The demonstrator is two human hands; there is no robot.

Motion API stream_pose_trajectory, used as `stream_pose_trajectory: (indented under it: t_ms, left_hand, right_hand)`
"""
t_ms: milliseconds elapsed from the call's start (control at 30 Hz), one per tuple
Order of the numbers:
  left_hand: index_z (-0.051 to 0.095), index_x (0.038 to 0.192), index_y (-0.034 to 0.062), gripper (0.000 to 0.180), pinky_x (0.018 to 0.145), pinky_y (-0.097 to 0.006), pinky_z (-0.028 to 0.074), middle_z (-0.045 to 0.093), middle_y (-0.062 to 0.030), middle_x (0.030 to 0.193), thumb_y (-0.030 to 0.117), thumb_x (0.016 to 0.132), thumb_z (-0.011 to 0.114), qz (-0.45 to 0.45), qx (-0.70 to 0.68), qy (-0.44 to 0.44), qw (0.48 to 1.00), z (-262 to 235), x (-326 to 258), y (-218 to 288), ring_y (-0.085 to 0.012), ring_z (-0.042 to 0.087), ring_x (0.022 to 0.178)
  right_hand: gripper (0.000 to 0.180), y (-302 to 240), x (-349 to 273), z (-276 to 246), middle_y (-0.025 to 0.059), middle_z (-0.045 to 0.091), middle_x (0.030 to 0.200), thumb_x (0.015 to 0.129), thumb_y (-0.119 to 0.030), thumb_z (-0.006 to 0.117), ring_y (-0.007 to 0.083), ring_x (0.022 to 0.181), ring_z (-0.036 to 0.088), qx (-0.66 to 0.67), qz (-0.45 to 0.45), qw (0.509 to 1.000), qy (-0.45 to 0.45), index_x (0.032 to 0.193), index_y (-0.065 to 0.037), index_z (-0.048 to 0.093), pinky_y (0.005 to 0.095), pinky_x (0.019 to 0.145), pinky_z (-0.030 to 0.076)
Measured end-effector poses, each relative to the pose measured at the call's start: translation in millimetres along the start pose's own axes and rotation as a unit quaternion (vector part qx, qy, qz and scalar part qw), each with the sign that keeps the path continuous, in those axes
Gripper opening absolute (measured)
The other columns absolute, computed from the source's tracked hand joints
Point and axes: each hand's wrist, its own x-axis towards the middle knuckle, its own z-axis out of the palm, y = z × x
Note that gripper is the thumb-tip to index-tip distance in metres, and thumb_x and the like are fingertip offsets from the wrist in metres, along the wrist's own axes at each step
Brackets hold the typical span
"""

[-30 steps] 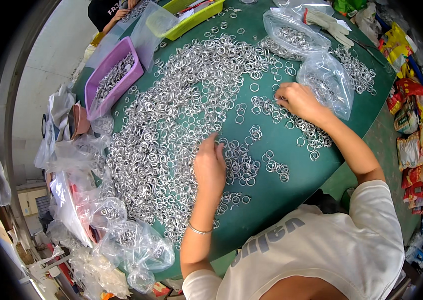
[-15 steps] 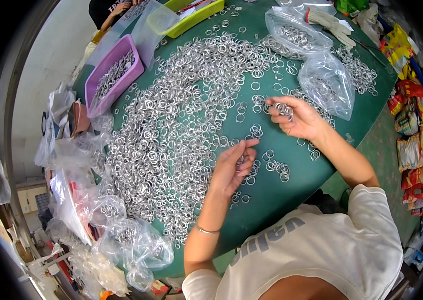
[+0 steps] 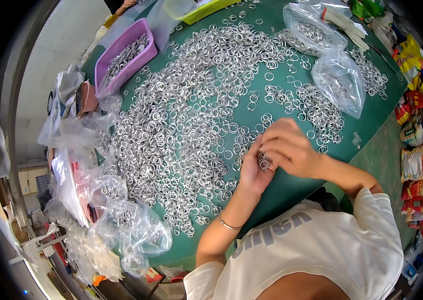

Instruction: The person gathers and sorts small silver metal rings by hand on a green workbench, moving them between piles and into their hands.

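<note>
Small silver metal rings [image 3: 159, 130] lie in a wide heap across the green table [image 3: 291, 187]. My left hand [image 3: 256, 172] is at the table's near side, its palm turned up and fingers curled round a few metal rings [image 3: 263, 161]. Over that palm, my right hand [image 3: 294, 150] bends its fingers down close to the left fingertips. Motion smears the right fingers, and whether they grip a ring is hidden. Loose rings lie just beyond both hands, and a smaller pile of rings [image 3: 321, 112] sits to their right.
A purple bin [image 3: 102, 67] of metal pieces and a yellow-green tray [image 3: 204, 11] stand at the far left. Clear plastic bags [image 3: 339, 82] with rings lie far right, near a work glove [image 3: 346, 25]. More plastic bags [image 3: 141, 232] crowd the left edge. Another person's hand [image 3: 127, 4] shows at the top.
My right hand has moved left and down, from holding several rings apart to over my left palm. My left hand has shifted right and turned palm up. The whole view has shifted slightly.
</note>
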Motion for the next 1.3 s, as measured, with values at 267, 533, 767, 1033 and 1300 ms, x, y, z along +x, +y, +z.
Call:
stream_pose_trajectory:
  t_ms: [267,533,767,1033,1300]
  left_hand:
    - [0.058,0.1,0.0035,0.018,0.044,-0.018,0.037,0.053,-0.0031,0.078,0.017,0.088,0.055,0.031,0.124,-0.018,0.992,1.1,-17.6,6.3,-0.0114,0.051,0.066]
    - [0.055,0.104,0.0,0.023,0.044,-0.017,0.04,0.056,-0.006,0.086,0.018,0.09,0.053,0.008,0.076,-0.118,0.99,-35.7,-28.9,24.5,-0.0139,0.055,0.076]
    - [0.054,0.104,-0.0002,0.023,0.061,-0.023,0.051,0.056,-0.0096,0.097,0.018,0.092,0.051,0.013,-0.015,-0.069,0.997,-25.7,-34.9,19.0,-0.0195,0.057,0.096]
    - [0.044,0.124,0.0,0.04,0.05,-0.019,0.039,0.056,-0.0077,0.103,0.008,0.087,0.053,0.044,-0.011,-0.058,0.997,-28.8,-32.6,17.6,-0.0133,0.048,0.073]
    - [0.045,0.125,-0.0003,0.042,0.054,-0.021,0.043,0.057,-0.0074,0.104,0.006,0.085,0.053,0.056,0.014,-0.053,0.997,-32.0,-30.3,16.5,-0.0137,0.052,0.077]
  right_hand:
    - [0.02,82.0,51.0,51.3,0.0077,0.053,0.089,0.074,-0.008,0.065,0.0274,0.088,0.053,-0.087,0.07,0.99,-0.091,0.091,-0.005,0.057,0.0361,0.077,0.042]
    - [0.022,85.1,47.0,39.5,0.0072,0.051,0.084,0.071,-0.005,0.066,0.0223,0.083,0.053,-0.124,0.055,0.976,-0.17,0.088,-0.004,0.053,0.0328,0.072,0.042]
    - [0.005,80.1,41.2,1.5,0.0028,0.06,0.077,0.085,-0.005,0.056,0.0073,0.065,0.055,0.349,0.397,0.841,-0.117,0.085,-0.001,0.059,0.0195,0.059,0.044]
    - [0.017,75.5,32.2,-0.3,0.0062,0.061,0.079,0.085,-0.005,0.057,0.0099,0.063,0.056,0.393,0.425,0.807,-0.114,0.1,0.002,0.061,0.0227,0.056,0.047]
    - [0.012,72.2,27.1,-2.3,0.0056,0.062,0.08,0.085,-0.002,0.056,0.0087,0.062,0.058,0.168,0.324,0.924,-0.112,0.092,0.001,0.065,0.0209,0.05,0.047]
